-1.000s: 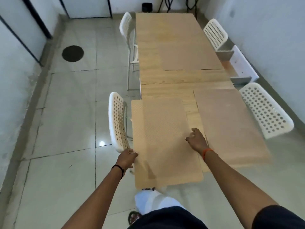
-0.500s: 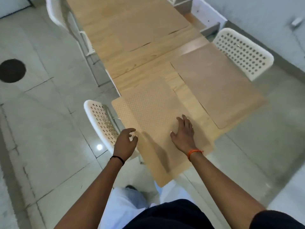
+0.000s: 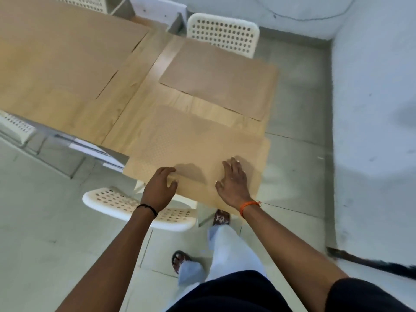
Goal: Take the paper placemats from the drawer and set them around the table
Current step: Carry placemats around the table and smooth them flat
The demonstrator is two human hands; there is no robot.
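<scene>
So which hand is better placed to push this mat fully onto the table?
Right, probably. The right hand lies flat on the mat; the left hand only curls at its near edge, which overhangs the table.

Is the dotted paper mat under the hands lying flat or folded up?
Flat. The dotted mat lies spread on the table, its near edge hanging over, the right hand pressing it.

White perforated chair (image 3: 139, 207) right under the hands, another perforated chair (image 3: 222, 33) far beyond them. Grey tiled floor (image 3: 45, 221) all around; dark broom-like thing (image 3: 371, 263) lower right, blurred.
</scene>
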